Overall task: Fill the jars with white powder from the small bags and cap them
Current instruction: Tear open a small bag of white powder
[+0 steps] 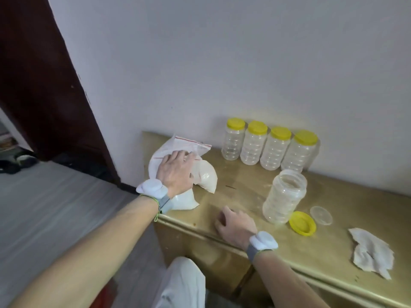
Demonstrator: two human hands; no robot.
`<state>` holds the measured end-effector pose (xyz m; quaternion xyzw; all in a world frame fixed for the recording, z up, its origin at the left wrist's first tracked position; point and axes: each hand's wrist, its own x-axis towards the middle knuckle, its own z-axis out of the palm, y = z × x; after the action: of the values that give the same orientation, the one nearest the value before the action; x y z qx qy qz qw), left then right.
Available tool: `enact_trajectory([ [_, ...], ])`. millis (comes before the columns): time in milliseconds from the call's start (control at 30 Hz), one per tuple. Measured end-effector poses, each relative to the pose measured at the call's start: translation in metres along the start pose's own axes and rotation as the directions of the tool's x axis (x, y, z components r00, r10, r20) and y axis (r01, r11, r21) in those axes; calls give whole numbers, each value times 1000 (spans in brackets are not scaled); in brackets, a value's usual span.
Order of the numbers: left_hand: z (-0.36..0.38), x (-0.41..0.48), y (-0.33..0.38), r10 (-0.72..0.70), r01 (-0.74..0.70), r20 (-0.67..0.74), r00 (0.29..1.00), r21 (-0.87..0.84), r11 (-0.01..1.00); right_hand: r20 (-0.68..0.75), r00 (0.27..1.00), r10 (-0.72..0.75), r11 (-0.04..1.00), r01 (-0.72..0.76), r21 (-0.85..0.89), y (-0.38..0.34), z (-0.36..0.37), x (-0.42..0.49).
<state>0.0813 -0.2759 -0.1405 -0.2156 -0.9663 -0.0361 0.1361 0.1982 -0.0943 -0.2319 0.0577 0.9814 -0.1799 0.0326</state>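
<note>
My left hand (176, 172) lies on top of a pile of zip bags of white powder (205, 177) at the left end of the tan cabinet top (244, 192), fingers curled over a bag. My right hand (235, 225) rests near the front edge with its fingers loosely curled, holding nothing. An uncapped clear ribbed jar (284, 195) stands to its right. Its yellow lid (303, 223) and a clear inner seal disc (321, 215) lie on the top beside it. Several clear jars with yellow caps (273, 147) stand in a row against the wall.
A crumpled white paper towel (372, 252) lies at the right on the cabinet top. The white wall (222, 63) runs right behind the jars. A dark doorframe (44, 85) and grey floor (55, 207) are to the left. My light trouser knee (182, 283) is below the front edge.
</note>
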Motion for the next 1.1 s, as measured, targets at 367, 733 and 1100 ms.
enact_trajectory([
  [367,-54,25,-25,-10,56,519,855,-72,996,55,990,128,991,-125,-46,-6,-2,6],
  [733,-69,30,41,135,157,523,842,-476,865,4,974,228,709,-169,684,0,-26,-16],
  [1100,-21,13,106,251,598,657,711,-752,276,-86,937,337,563,-127,817,46,-68,-42],
])
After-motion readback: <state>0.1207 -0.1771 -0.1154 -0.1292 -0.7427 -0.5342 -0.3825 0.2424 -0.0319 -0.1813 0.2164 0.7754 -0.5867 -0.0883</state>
